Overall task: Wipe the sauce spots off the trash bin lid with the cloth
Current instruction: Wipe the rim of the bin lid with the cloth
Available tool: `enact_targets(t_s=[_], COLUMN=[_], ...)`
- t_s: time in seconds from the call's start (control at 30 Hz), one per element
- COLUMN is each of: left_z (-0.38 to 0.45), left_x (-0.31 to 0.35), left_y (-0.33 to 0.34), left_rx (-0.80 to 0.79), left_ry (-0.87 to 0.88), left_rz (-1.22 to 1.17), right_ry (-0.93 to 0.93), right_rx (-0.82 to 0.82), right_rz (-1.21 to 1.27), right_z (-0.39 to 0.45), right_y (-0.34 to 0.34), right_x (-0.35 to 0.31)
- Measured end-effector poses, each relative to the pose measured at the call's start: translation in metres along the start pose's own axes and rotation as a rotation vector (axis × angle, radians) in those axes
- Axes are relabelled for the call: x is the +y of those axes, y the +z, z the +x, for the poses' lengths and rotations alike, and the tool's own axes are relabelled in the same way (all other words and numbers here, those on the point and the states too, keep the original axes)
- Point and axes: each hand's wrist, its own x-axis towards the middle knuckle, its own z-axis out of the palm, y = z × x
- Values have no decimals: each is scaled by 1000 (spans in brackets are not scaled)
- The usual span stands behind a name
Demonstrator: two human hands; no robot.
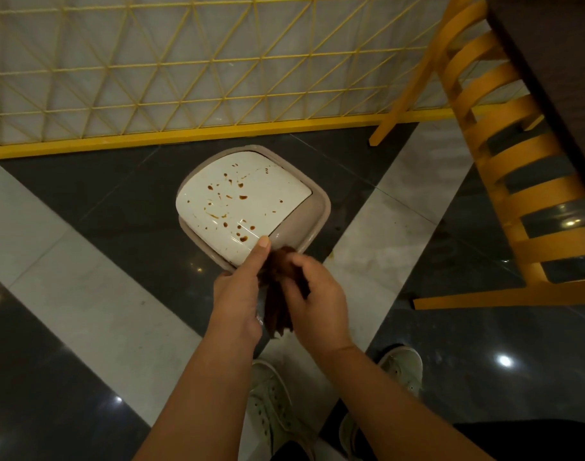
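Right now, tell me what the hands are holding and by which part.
Both hold the brown cloth: the left hand along its left side, the right hand curled over its right side. Neither grips the trash bin lid.

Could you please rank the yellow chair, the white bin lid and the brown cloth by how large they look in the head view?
1. yellow chair
2. white bin lid
3. brown cloth, bunched between both hands, partly hidden, nearer the camera.

A: Lid state?
B: I see sauce spots [233, 207] all over the white trash bin lid [271, 194]. Left hand [239, 294] and right hand [317, 297] both hold the brown cloth [278, 294] at the lid's near corner.
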Motion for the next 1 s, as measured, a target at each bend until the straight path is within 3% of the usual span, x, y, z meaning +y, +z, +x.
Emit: enact_targets(t_s=[0.17,0.3,0.4,0.5,0.6,0.67,0.8,1.0], left_z=[-3,-2,-1,1,2,2,7,-4], left_x=[-1,3,2,-1,1,2,-2,-16], left_y=[4,4,4,3,5,7,9,13], left_rx=[-4,5,-5,-11,-7,-7,26,-21], left_ry=[44,-34,12,73,84,62,35,-56], left_rz=[17,-4,-1,-3,-20,-32,-22,-45], right_ry=[136,0,24,203,201,181,144,228], right_rx=[202,29,-61,141,234,166,-145,3], right_rz=[42,4,-62,7,53,40,-239,-109], right_z=[28,9,-4,27,48,38,6,8], right_y=[-19,1,2,-10,-11,-8,-3,-2], right_x=[17,-6,12,23,6,1,20,17])
